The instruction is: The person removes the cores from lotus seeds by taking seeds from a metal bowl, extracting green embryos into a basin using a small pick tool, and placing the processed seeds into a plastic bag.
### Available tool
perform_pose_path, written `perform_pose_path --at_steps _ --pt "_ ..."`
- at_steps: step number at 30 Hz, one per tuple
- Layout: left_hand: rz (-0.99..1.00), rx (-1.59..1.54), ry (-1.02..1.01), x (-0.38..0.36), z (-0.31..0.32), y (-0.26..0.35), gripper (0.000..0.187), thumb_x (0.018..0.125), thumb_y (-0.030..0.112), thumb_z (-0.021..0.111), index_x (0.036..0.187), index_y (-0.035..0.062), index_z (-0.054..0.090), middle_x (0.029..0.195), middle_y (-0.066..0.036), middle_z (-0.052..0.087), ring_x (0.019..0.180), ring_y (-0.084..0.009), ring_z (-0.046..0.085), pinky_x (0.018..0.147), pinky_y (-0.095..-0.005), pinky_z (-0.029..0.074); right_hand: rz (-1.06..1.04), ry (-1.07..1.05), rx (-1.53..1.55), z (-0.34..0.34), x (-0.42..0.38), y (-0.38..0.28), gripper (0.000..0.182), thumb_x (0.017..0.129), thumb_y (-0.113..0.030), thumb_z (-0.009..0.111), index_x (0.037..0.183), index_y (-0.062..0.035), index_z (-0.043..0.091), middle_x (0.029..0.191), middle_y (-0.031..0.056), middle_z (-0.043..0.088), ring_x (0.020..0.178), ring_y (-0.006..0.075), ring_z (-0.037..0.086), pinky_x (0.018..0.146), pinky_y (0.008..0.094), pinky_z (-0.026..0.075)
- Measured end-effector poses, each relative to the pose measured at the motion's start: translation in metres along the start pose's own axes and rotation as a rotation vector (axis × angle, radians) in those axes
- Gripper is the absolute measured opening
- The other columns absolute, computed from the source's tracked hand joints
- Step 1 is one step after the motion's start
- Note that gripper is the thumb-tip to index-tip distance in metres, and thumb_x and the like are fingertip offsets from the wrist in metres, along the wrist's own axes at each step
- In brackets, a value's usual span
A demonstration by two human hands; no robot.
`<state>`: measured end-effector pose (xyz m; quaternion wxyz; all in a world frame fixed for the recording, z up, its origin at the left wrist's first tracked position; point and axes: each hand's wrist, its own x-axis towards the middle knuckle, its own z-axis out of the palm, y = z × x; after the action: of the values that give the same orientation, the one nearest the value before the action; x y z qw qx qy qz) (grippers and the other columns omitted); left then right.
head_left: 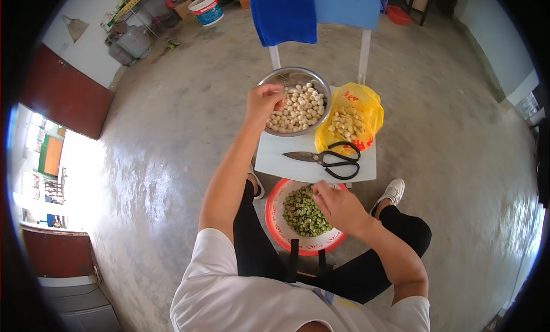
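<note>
My left hand (pixel 266 104) is over the left side of a metal bowl (pixel 327 109) of round, whitish balls like peeled seeds (pixel 299 108). Its fingers are curled together, and anything between them is too small to make out. Lower down, my right hand (pixel 339 207) hangs above the right side of a red-rimmed white basin (pixel 270 220). The basin holds a heap of cut green pieces (pixel 303 211), perhaps seed shells. My right fingers are closed too, their tips partly hidden. Black-handled scissors (pixel 322 158) lie between the hands, touched by neither.
The bowl, scissors and a yellow plastic bag (pixel 373 111) of pale yellowish pieces (pixel 346 124) rest on a chair seat (pixel 275 160). A blue towel (pixel 285 16) hangs over its backrest (pixel 346 8). My legs flank the basin. A bucket (pixel 206 10) and gas cylinders (pixel 134 42) stand farther off.
</note>
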<state>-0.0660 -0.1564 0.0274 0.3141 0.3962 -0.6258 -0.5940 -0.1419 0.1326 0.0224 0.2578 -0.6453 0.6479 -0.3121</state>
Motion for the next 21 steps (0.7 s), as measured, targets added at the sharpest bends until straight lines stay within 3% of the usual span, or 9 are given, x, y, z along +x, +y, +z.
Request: perform_pose_path --at_steps 3,8,11,17,21 --pt "0.065 0.318 0.039 0.01 -0.024 -0.015 0.022 0.078 0.005 0.065 0.097 -0.0054 0.064 0.08 -0.011 0.066 0.068 -0.0142 0.063 0.058 -0.0259 0.052 0.048 -0.23 -0.177 0.011 -0.002 -0.002 0.017 0.088 -0.011 0.047 0.103 -0.0077 0.043 0.078 0.0157 0.062 0.068 0.035 0.062 0.056 0.0441 0.048" --pt "0.323 0.761 -0.172 0.015 -0.014 -0.041 0.019 0.072 0.006 0.067 0.09 0.0026 0.068 0.084 -0.013 0.066 0.074 -0.0209 0.064 0.068 -0.033 0.051 0.021 -0.529 -0.382 0.012 -0.001 0.002 0.051 0.079 -0.001 0.048 0.128 -0.013 0.043 0.071 0.0148 0.061 0.065 0.033 0.063 0.055 0.0431 0.048" --pt "0.344 0.869 -0.2 0.012 0.002 -0.043 0.017 0.07 0.006 0.067 0.087 0.0046 0.066 0.089 -0.013 0.062 0.084 -0.0279 0.062 0.075 -0.0365 0.049 0.087 -0.534 -0.41 0.013 0.002 -0.001 0.059 0.078 0.0 0.049 0.135 -0.0144 0.04 0.066 0.013 0.06 0.064 0.0314 0.063 0.053 0.0426 0.048" --pt "0.392 0.978 -0.118 0.016 0.012 -0.043 0.017 0.069 0.003 0.067 0.086 0.0045 0.063 0.093 -0.012 0.058 0.091 -0.0311 0.058 0.077 -0.0405 0.047 -0.011 -0.408 -0.439 0.019 0.002 0.008 0.053 0.077 -0.004 0.052 0.13 -0.0065 0.045 0.063 0.0122 0.061 0.058 0.0304 0.063 0.047 0.0419 0.047" --pt "0.456 1.034 -0.098 0.016 0.013 -0.046 0.017 0.069 0.003 0.067 0.086 0.005 0.064 0.093 -0.012 0.059 0.089 -0.0299 0.059 0.077 -0.0391 0.048 0.022 -0.423 -0.451 0.016 0.004 0.006 0.044 0.08 -0.003 0.05 0.124 -0.0066 0.048 0.067 0.0135 0.061 0.063 0.0316 0.063 0.053 0.0418 0.049"
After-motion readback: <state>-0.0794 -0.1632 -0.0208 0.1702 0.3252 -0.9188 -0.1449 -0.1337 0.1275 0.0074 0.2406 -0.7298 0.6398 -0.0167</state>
